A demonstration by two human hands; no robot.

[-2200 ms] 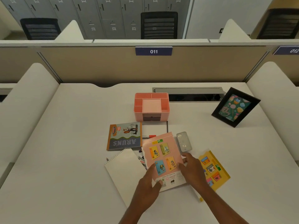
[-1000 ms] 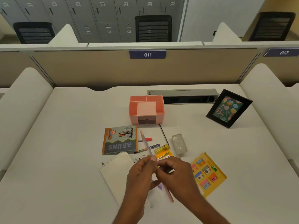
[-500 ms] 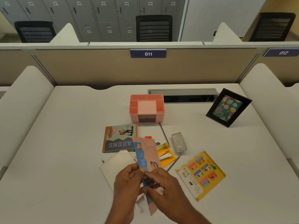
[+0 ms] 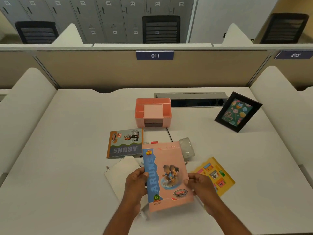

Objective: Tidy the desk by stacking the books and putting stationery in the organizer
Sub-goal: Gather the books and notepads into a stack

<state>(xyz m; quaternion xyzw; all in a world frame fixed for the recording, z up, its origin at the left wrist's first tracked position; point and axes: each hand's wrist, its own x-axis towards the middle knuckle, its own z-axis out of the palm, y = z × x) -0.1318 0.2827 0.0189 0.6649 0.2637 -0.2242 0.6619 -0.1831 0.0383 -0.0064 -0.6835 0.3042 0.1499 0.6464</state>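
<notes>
While held cover-up, book (image 4: 169, 175): over the table (image 4: 67, 150), near its middle.
Left hand (image 4: 135, 184): gripping its spine edge.
Right hand (image 4: 200, 185): pinching its opposite edge.
Organizer (image 4: 153, 111): behind, well apart.

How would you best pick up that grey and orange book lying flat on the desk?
Probably grip the grey and orange book by its left edge, from the left: it lies flat with bare desk there, while a red-capped pen crowds its right.
</notes>
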